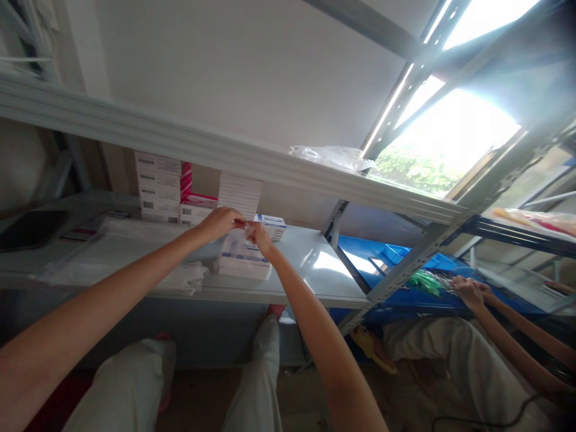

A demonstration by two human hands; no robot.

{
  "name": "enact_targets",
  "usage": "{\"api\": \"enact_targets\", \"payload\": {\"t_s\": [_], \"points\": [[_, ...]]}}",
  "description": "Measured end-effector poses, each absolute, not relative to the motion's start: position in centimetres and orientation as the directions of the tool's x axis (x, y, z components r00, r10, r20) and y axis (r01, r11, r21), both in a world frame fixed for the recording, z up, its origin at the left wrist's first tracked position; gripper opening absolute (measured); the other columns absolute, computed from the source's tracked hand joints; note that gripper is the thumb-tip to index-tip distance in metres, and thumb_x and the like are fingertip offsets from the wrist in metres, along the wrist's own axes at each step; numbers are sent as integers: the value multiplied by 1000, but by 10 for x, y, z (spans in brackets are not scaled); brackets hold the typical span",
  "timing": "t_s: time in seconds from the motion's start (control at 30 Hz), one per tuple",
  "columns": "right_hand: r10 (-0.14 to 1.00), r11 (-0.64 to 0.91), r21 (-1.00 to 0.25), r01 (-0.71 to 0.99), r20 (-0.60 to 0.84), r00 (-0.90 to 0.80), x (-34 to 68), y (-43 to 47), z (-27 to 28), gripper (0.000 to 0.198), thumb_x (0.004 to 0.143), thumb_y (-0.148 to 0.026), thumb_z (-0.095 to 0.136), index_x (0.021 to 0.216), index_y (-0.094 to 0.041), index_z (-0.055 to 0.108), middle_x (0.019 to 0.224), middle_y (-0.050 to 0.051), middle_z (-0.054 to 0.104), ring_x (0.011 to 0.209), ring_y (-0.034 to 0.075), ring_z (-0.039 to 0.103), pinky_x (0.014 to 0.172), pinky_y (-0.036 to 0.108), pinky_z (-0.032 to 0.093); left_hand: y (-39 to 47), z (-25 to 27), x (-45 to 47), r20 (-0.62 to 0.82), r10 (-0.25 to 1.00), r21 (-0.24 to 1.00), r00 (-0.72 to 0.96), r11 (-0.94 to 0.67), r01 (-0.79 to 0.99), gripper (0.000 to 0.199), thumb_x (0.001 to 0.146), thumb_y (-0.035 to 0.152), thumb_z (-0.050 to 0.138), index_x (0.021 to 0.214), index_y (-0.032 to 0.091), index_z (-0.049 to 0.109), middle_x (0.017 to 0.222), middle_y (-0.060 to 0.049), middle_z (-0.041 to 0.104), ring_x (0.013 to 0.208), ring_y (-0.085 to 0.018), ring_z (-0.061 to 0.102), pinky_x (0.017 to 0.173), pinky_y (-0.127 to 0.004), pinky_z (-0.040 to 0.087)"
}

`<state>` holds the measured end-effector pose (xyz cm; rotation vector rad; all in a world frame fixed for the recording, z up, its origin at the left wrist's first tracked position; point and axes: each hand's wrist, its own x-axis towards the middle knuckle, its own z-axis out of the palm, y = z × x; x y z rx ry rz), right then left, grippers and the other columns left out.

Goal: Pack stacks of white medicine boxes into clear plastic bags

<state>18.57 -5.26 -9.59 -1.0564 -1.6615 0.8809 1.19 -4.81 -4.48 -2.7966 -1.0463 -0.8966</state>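
My left hand (225,222) and my right hand (260,236) meet above a shelf, fingers pinched together close to each other. Something small or thin may be between the fingertips, too small to make out. Right under them lies a stack of white boxes with blue stripes (245,265), with a clear, shiny film look on its top. Another blue-and-white box (272,228) sits just behind my right hand. A tall stack of white cartons (239,193) rises behind my hands.
White boxes with barcodes (159,187) and pink boxes (201,200) stand at the back left. Clear plastic bags (130,246) lie on the grey shelf (310,258). A metal beam (216,153) crosses above. To the right, a co-worker's hands (470,291) are over blue bins.
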Motion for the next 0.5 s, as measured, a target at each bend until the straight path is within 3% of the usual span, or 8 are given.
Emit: {"api": "enact_targets", "payload": {"t_s": [0.1,0.23,0.37,0.5], "points": [[952,291,-927,236,258,-164,187,-55,-91,46,93,-46,30,71,-18,59,59,0,52,60,12,50,56,22,39,-61,-42,14,578,510,-38,637,-763,645,16,89,28,58,91,16,69,94,-7,71,89,-20,64,79,-28,47],[960,253,-933,255,209,-188,191,-55,-89,48,94,-46,30,65,-18,57,60,1,53,61,13,50,59,23,40,-76,-34,21,507,430,-241,747,-761,602,17,91,12,48,99,16,63,103,-8,63,95,-19,60,76,-27,47],[945,286,-917,277,222,-240,195,-54,-94,52,94,-49,28,64,-18,57,57,0,50,56,12,45,58,24,38,-80,-32,22,485,458,-279,745,-726,628,21,91,10,44,104,18,59,112,-8,54,101,-18,54,67,-23,47],[925,311,-912,267,225,-307,195,-58,-93,58,95,-52,25,65,-16,60,54,0,45,53,12,41,55,25,33,-81,-34,21,458,422,-333,782,-735,591,28,89,5,45,110,19,56,114,-7,53,105,-18,52,73,-23,47]]}}
